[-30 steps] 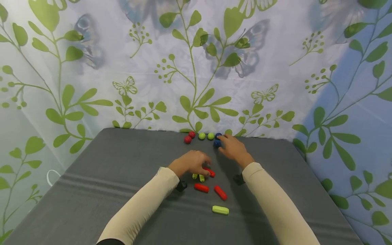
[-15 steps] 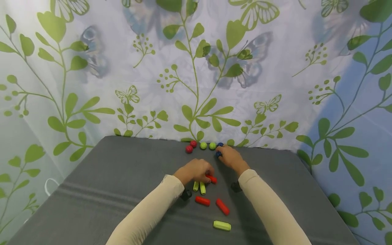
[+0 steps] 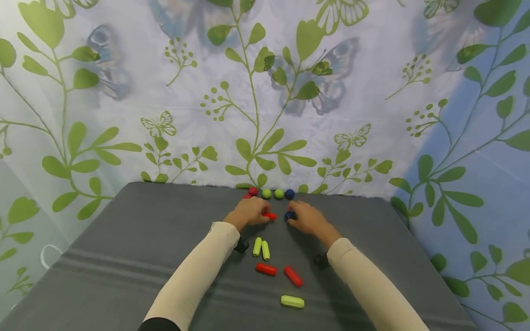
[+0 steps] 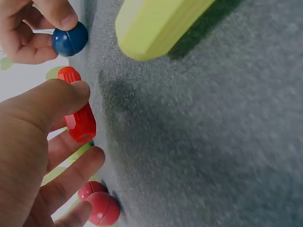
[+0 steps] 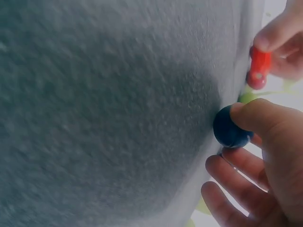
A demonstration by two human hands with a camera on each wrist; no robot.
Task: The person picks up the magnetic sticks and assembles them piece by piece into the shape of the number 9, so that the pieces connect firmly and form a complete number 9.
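My left hand point(image 3: 248, 212) pinches a short red faceted rod point(image 4: 81, 116) between thumb and fingers, just in front of the row of balls. Its lower fingers spread out below the rod in the left wrist view. To the right, thumb and fingers of my right hand point(image 3: 309, 218) hold a dark blue ball point(image 5: 229, 130) with a seam round it, close over the grey cloth. The two hands face each other, a small gap apart. Behind the left hand two red balls point(image 4: 104, 208) sit together, partly covered by it in the head view.
Two lime green balls point(image 3: 273, 193) and another blue ball point(image 3: 290, 194) line the back edge of the grey table point(image 3: 157, 239). Nearer lie two yellow-green rods point(image 3: 265, 250), two red rods point(image 3: 266, 269) and a single yellow-green rod point(image 3: 292, 301). A leaf-patterned curtain point(image 3: 186, 138) hangs behind.
My left hand has taken hold of the red rod beside the yellow-green pair and carried it forward. The right hand has drawn its blue ball slightly back from the other blue ball.
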